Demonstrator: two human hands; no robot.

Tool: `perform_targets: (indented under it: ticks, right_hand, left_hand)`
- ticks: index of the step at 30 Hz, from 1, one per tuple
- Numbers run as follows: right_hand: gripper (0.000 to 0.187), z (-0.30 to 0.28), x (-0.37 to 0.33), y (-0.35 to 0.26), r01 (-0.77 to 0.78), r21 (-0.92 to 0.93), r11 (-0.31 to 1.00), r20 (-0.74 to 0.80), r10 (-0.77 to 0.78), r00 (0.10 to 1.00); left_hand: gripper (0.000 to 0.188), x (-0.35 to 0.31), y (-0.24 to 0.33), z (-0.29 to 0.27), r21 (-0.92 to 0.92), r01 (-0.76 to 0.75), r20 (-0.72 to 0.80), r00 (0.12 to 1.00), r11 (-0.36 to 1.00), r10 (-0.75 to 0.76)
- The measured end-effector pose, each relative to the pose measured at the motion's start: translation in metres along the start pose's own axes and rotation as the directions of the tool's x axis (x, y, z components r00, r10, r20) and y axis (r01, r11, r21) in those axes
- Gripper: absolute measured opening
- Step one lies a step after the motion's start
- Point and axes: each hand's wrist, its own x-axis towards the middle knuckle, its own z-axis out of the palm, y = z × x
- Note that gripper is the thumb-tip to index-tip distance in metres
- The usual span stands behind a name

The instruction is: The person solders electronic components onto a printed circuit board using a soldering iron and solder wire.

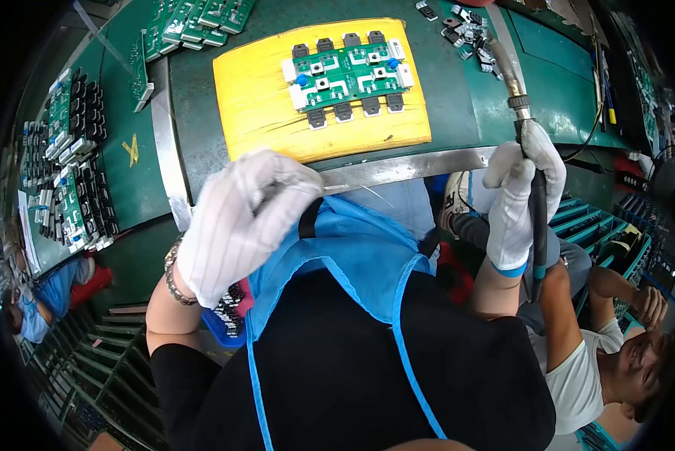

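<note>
A white striped glove covers my left hand (247,218), its fingers curled together at the near edge of the yellow pad. From its fingertips a thin solder wire (371,194) runs out to the right. My right hand (524,188), also gloved, grips the black handle of a soldering iron (514,83) held upright, with its metal tip pointing away from me over the bench. On the yellow pad (255,113) lies a green circuit board (349,74) with blue round parts, white blocks and black tabbed components along both long sides. Neither hand touches the board.
Stacked green boards (195,22) lie at the far left, and boards with black parts (71,158) stand on the left bench. Loose components (469,34) are heaped at the far right. A metal strip (420,161) edges the bench. Another person (593,353) sits on my right.
</note>
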Motion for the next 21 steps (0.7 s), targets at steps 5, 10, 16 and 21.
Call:
perform_targets:
  ticks: [5, 10, 16, 21]
  right_hand:
    - [0.032, 0.03, 0.005, -0.025, 0.029, 0.399, 0.917, 0.207, -0.121, 0.971]
    - [0.032, 0.039, -0.01, -0.021, 0.363, 0.136, 0.922, 0.443, -0.385, 0.81]
    - [0.015, 0.028, -0.012, -0.022, 0.245, 0.062, 0.967, 0.322, -0.252, 0.913]
    - [0.013, 0.014, 0.004, -0.027, 0.225, -0.092, 0.97, 0.309, -0.187, 0.932]
  left_hand:
    - [0.015, 0.0, 0.018, 0.02, 0.104, -0.251, -0.118, 0.958, 0.962, 0.263]
    - [0.029, -0.001, 0.021, 0.043, 0.322, -0.391, -0.132, 0.883, 0.862, 0.45]
    - [0.027, 0.036, 0.008, -0.002, 0.648, -0.515, -0.052, 0.705, 0.561, 0.707]
    - [0.01, 0.052, -0.004, -0.037, 0.65, -0.376, -0.278, 0.691, 0.66, 0.668]
